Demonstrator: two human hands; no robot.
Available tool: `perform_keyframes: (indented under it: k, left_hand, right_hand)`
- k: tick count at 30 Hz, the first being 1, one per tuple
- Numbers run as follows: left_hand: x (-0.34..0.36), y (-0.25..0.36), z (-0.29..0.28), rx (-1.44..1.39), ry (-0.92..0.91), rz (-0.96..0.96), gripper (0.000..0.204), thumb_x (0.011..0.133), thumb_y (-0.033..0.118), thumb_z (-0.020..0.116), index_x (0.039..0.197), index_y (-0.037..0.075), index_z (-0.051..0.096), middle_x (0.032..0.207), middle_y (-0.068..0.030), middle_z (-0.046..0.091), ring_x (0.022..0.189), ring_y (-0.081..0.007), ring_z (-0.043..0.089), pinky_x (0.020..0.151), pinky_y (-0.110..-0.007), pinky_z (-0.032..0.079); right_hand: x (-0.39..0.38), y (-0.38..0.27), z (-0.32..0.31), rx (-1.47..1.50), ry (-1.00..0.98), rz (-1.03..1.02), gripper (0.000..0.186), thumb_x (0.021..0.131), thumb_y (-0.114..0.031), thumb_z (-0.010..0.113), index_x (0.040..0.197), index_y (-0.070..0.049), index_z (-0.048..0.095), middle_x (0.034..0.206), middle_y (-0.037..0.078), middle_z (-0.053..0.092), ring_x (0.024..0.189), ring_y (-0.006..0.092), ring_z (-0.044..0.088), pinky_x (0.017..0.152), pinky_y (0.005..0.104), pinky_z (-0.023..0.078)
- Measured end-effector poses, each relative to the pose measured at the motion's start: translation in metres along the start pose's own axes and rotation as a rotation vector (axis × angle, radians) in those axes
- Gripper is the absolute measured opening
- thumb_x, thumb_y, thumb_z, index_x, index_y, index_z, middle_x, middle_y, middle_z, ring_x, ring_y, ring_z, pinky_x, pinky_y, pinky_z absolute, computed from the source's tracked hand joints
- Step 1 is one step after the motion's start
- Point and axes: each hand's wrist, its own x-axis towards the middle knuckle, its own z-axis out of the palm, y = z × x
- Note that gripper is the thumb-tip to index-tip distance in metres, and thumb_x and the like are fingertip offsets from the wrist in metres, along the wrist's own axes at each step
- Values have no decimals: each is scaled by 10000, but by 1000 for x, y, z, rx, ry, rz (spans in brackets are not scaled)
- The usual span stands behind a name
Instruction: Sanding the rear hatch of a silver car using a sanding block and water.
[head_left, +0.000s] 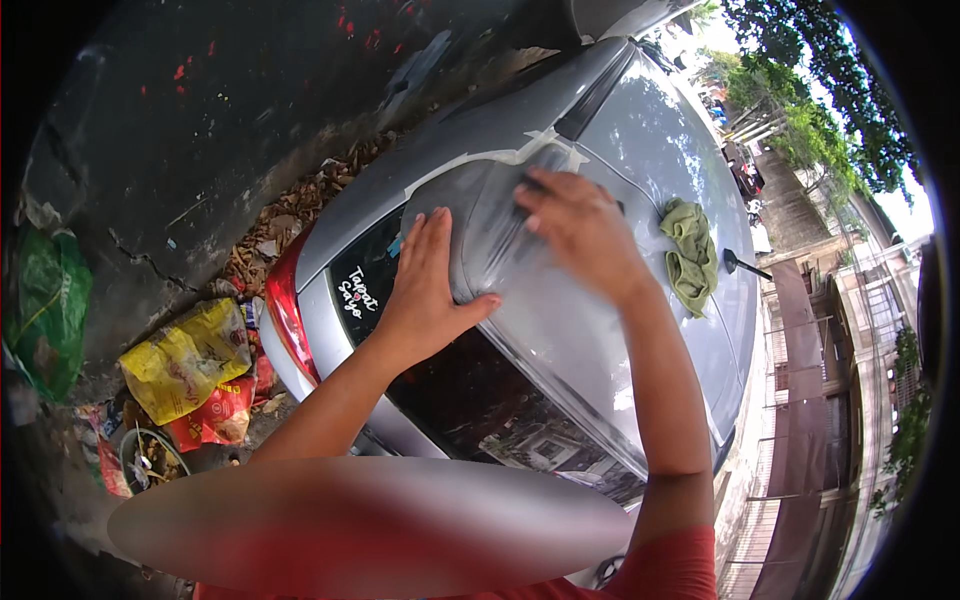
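Note:
A silver-grey car (600, 345) fills the middle, its rear window (470, 390) nearest me. Pale masking tape (460, 160) borders a dull, scuffed grey patch (490, 215) on the pillar and roof edge. My left hand (428, 275) rests on this patch beside the window, fingers stretched and thumb apart, holding nothing. Farther up the same patch, my right hand (575, 225) bends its fingers down against the panel and is smeared by motion. Something dark shows at its fingertips, too blurred to name. A crumpled green cloth (690, 255) lies on the roof, right of my right hand.
A short black antenna (745, 266) stands up from the roof. The red tail light (287, 305) is at the car's left corner. Close to the left is a dark wall (200, 130), with dry leaves (275, 225), a yellow bag (190, 360) and a green bag (48, 310) below.

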Motion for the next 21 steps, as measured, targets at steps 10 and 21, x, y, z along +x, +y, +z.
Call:
perform_keyframes:
  k: [10, 21]
  left_hand:
    - [1, 10, 5, -10, 0, 6, 1086, 830, 367, 833, 1608, -63, 210, 1664, -292, 234, 1578, -442, 141, 1277, -492, 171]
    - [0, 4, 6, -9, 24, 33, 1058, 835, 386, 820, 1588, -81, 242, 1644, -312, 257, 1564, -463, 168, 1272, -505, 182]
  right_hand:
    - [16, 41, 18, -177, 100, 369, 289, 946, -247, 687, 1200, -112, 715, 1301, 105, 666, 1128, 339, 645, 869, 498, 548]
    - [14, 27, 23, -210, 218, 434, 314, 950, -266, 682, 1237, -142, 709, 1258, 92, 682, 1099, 350, 649, 887, 514, 524]
